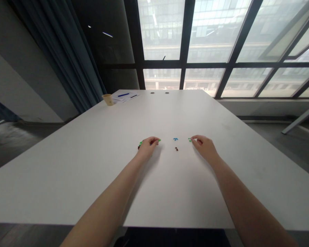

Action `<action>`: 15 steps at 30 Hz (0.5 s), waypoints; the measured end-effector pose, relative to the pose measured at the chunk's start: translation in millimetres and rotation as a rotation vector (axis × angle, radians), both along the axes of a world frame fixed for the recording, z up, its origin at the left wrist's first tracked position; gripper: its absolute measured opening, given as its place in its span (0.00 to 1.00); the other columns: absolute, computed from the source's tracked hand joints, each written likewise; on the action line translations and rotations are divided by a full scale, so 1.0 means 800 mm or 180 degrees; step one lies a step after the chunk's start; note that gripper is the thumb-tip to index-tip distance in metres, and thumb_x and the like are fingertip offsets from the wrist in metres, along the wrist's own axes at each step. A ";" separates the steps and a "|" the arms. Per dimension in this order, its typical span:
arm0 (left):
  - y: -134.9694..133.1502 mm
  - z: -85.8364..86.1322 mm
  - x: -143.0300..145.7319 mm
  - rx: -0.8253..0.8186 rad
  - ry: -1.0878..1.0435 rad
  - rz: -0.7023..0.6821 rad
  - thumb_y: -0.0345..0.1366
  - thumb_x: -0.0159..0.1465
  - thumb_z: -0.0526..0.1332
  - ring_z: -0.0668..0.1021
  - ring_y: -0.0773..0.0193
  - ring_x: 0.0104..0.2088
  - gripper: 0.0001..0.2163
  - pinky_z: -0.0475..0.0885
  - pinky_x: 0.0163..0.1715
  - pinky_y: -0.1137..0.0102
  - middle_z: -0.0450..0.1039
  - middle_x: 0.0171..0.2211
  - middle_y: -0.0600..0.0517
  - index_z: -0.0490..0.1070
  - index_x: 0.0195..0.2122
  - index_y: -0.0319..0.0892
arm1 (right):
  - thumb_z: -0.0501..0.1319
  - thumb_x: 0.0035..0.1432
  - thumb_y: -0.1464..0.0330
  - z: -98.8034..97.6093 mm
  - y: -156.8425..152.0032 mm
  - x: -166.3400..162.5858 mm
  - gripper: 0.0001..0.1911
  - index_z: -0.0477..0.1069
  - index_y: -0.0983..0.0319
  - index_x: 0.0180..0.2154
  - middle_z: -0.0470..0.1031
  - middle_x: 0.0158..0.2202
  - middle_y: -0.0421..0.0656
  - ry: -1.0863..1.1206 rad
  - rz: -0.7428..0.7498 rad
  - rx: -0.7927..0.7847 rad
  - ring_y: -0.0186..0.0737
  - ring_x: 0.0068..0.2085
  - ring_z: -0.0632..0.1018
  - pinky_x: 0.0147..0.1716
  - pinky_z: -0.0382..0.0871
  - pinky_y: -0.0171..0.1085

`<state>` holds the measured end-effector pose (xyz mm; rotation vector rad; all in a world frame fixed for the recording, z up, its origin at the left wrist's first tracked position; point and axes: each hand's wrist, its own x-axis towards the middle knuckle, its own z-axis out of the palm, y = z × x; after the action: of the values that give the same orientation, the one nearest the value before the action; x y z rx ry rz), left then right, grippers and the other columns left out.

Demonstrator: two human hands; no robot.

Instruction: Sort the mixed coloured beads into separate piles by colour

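Observation:
My left hand [149, 144] is closed in a pinch, with a small green piece [159, 140] at its fingertips. Partly hidden behind that hand lies a mixed pile of small green and dark red pieces [139, 146]. My right hand [202, 144] has its fingertips pressed together beside a few small green pieces [190, 140] on the table; what sits between them, if anything, is too small to make out. Between the hands are a little cluster of blue pieces [175, 139] and, nearer to me, a few dark red pieces [176, 149].
The white table [185, 192] stretches away towards large windows. At its far left stand a tan paper cup [108, 100] and sheets of paper [118, 98] with a blue pen [123, 95] on them. Two round grommets [167, 93] sit near the far edge.

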<state>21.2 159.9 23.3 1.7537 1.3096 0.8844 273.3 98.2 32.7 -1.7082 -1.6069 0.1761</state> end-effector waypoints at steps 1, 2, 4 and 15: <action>-0.004 0.002 0.004 -0.0160 -0.0211 -0.0072 0.37 0.55 0.56 0.73 0.65 0.31 0.08 0.67 0.35 0.70 0.72 0.27 0.51 0.71 0.31 0.40 | 0.53 0.52 0.63 -0.002 -0.001 -0.011 0.14 0.74 0.64 0.30 0.63 0.18 0.38 -0.0014 0.0265 0.0041 0.32 0.22 0.63 0.25 0.57 0.32; -0.008 0.004 0.008 -0.0336 -0.0433 -0.0141 0.39 0.54 0.58 0.72 0.66 0.30 0.08 0.66 0.35 0.71 0.71 0.26 0.52 0.71 0.30 0.40 | 0.53 0.53 0.65 -0.004 -0.003 -0.021 0.13 0.74 0.63 0.31 0.64 0.19 0.38 -0.0022 0.0510 0.0069 0.32 0.22 0.64 0.26 0.57 0.32; -0.018 0.007 0.016 -0.0734 -0.0885 -0.0306 0.42 0.51 0.60 0.71 0.68 0.29 0.11 0.65 0.34 0.72 0.70 0.25 0.53 0.70 0.29 0.39 | 0.54 0.54 0.66 -0.006 -0.006 -0.038 0.12 0.74 0.63 0.35 0.64 0.21 0.38 -0.0012 0.0890 0.0129 0.32 0.24 0.64 0.28 0.58 0.32; -0.039 0.009 0.032 -0.1302 -0.1038 -0.1029 0.49 0.49 0.62 0.68 0.70 0.26 0.17 0.62 0.30 0.73 0.67 0.23 0.53 0.70 0.24 0.37 | 0.58 0.54 0.68 0.000 -0.013 -0.061 0.09 0.73 0.61 0.37 0.65 0.23 0.38 0.0045 0.1393 0.0398 0.31 0.26 0.65 0.30 0.60 0.32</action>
<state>46.7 128.7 30.5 1.3789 0.8862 0.6312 224.5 87.7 32.6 -1.2414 -1.9211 0.2934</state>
